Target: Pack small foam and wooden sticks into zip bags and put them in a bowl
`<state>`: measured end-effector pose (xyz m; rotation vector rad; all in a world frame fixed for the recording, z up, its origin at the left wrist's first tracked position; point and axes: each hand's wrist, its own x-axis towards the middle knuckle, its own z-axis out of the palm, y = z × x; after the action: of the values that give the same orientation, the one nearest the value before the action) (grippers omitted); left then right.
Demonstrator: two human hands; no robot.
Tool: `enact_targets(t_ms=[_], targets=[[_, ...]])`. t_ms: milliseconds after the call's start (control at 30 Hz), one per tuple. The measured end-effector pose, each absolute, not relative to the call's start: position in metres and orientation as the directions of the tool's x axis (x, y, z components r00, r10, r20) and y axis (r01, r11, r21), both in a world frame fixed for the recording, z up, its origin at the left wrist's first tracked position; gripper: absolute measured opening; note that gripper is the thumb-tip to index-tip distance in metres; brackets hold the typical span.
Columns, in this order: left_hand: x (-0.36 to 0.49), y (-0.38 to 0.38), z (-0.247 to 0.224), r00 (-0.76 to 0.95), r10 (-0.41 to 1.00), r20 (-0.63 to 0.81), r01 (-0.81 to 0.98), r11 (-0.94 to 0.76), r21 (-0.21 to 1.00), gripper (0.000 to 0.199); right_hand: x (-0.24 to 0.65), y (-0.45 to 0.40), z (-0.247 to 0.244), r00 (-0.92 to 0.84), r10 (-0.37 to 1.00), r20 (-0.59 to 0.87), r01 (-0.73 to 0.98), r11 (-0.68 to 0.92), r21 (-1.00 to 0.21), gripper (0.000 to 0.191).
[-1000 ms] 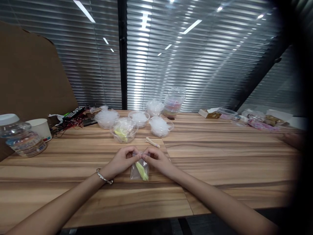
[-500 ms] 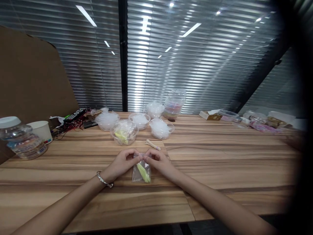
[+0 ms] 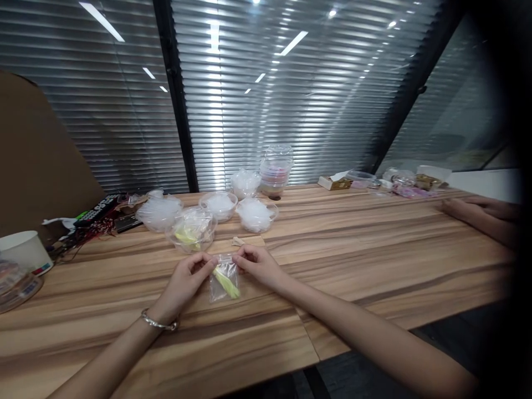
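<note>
A small clear plastic bag [image 3: 218, 290] with a yellow-green item [image 3: 226, 284] inside hangs between my hands, just above the wooden table [image 3: 266, 343]. The thumb and fingers of my left hand [image 3: 188, 277] pinch its upper left corner. At the upper right corner, my right hand [image 3: 258, 266] pinches the bag in the same way. A beige rolled piece [image 3: 238, 241] lies just behind my right fingers, partly hidden by them. Behind my left hand stands a clear bowl [image 3: 192, 231] holding yellow-green and pale items.
Bowls of whitish plastic [image 3: 160, 211] and a stack of clear containers [image 3: 276, 170] stand at the back. A paper cup [image 3: 25, 252], a jar [image 3: 16, 284] and a remote [image 3: 96, 210] are at left. Another person's hands [image 3: 469, 210] rest at right, near a small box [image 3: 334, 182].
The view has turned right, bringing another person's hands into clearer view. My hands have moved apart along the bag's top edge, from its middle to its corners.
</note>
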<state>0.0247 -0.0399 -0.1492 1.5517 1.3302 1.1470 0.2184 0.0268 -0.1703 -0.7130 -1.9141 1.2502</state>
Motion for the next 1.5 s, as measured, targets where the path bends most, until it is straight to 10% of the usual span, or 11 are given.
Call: enact_targets(t_ms=[567,900,1133,1500], targets=[[0.032,-0.046,-0.143,0.166,0.972,0.163,0.306,-0.209,0.929,0.028,0.219,0.005,-0.156,-0.588,0.705,0.397,0.059,0.526,-0.848,0.029],[0.016,-0.045,-0.141,-0.154,0.922,0.355,0.299,-0.299,0.906,0.020,0.217,0.017,-0.163,-0.537,0.758,0.371,-0.030,0.422,-0.906,0.029],[-0.042,-0.021,-0.112,-0.625,0.502,0.598,0.310,-0.544,0.780,0.025,0.234,0.052,-0.170,-0.251,0.856,0.452,0.291,0.512,-0.808,0.026],[-0.054,-0.007,-0.140,-0.292,0.756,0.585,0.605,-0.327,0.726,0.027,0.234,0.052,-0.187,-0.508,0.747,0.429,0.514,0.662,-0.545,0.030]])
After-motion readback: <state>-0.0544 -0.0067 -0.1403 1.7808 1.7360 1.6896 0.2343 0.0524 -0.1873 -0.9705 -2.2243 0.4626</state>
